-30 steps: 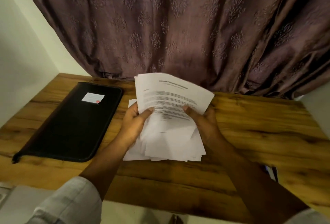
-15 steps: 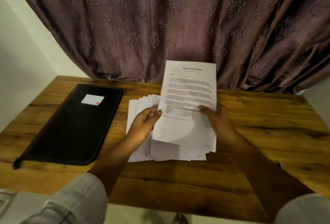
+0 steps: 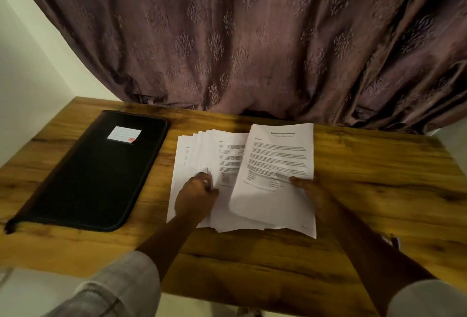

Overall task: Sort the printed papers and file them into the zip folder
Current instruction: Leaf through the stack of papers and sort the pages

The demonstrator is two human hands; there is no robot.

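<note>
Head view: right of the folder (image 3: 101, 172) on the worktop (image 3: 379, 190), the left hand (image 3: 195, 195) lies knuckles up, its grip curled on the fanned papers (image 3: 199, 150). Farther right, the right hand (image 3: 308, 187) has its grip pinched on the lower right edge of the top sheet (image 3: 275, 165).

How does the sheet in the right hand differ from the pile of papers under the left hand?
The top sheet is single, its heading and text showing; the fanned pile is many sheets, mostly showing only edge strips. The right hand pinches the top sheet by its right edge; the left hand holds the fanned pile on the table. Both are white printed paper.
</note>
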